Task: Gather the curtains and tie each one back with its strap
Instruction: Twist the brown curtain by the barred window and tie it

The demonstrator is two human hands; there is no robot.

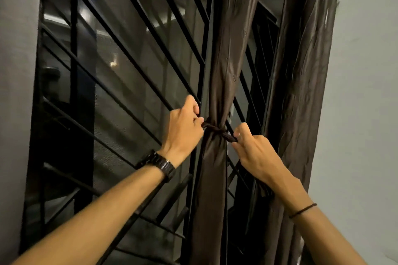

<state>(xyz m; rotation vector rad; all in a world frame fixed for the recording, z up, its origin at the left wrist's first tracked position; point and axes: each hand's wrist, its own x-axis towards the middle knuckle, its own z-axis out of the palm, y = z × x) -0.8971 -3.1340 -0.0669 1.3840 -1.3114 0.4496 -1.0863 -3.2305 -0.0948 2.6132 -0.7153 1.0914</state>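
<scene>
Between the 2 sets of fingers, the strap [215, 130] cinches the curtain [219, 84]. The left hand [183, 131] and right hand [253, 153] each pinch 1 end. Fabric looks soft, slippery; grip near the knot.

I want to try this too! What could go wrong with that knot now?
The strap looks crossed only once, so if the left hand or right hand lets go of its end, it may slip and the gathered curtain could spread out. Pulling hard, the left hand's knuckles might bump the window bars close behind.
</scene>
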